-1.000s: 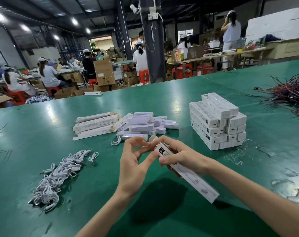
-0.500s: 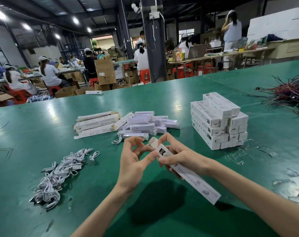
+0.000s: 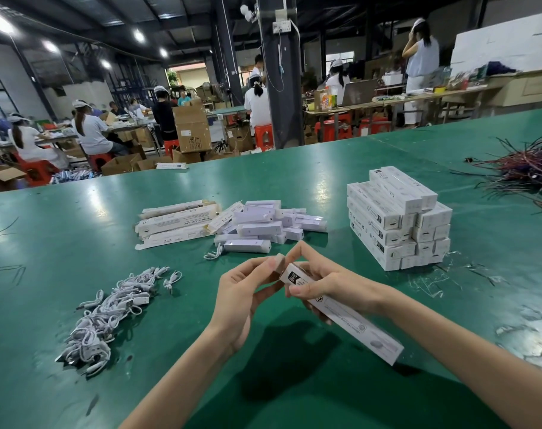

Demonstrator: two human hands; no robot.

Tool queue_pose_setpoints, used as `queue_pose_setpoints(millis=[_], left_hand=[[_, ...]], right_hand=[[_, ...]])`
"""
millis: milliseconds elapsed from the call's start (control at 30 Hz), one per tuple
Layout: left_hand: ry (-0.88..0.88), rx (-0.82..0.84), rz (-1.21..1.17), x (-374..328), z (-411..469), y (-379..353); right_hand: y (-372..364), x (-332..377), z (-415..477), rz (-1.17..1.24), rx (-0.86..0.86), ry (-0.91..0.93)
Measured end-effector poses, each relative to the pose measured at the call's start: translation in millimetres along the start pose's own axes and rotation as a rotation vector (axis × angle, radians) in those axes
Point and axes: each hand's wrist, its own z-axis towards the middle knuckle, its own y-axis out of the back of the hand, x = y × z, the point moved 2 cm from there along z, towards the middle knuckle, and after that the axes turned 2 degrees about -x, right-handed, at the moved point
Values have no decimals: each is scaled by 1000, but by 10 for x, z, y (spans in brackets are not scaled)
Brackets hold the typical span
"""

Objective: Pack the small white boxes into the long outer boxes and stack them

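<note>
**Flap end of the box sits between the two hands**

The right hand [image 3: 331, 283] is wrapped round the long outer box [image 3: 350, 320] near its far end, holding it above the green desk [image 3: 62, 243]; the left hand [image 3: 242, 295] is curled in close beside it, thumb and forefinger pinching the raised end flap [image 3: 278, 262], so the two hands nearly touch at that end.

The box's long axis runs on a slant, from the flap end up and to the left down to the free end near the right forearm; the open end therefore faces the left hand, which is the nearer one to it; whether a small box is already inside cannot be told from here.

My reading is that the flap is being tucked shut, and the closing push would need to go along that axis, toward the right hand's grip.

The stack [image 3: 396, 224] of finished boxes stands on the right, well apart from both hands and on the right hand's side; the loose small white boxes [image 3: 263, 224] lie just beyond the hands, with flat outer boxes [image 3: 176, 221] to their left; a heap of white cables [image 3: 108, 311] lies to the left of the left hand.
</note>
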Motion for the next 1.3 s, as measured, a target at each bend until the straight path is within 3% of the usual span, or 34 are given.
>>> queue_pose_setpoints(millis=[667, 900, 1300], left_hand=[[-2, -34, 29, -21, -14, 7], [61, 23, 75, -42, 33, 58], [-24, 124, 296, -73, 56, 124]], right_hand=[[52, -107, 33, 31, -10, 52], [38, -96, 22, -10, 12, 26], [58, -104, 26, -27, 84, -25]])
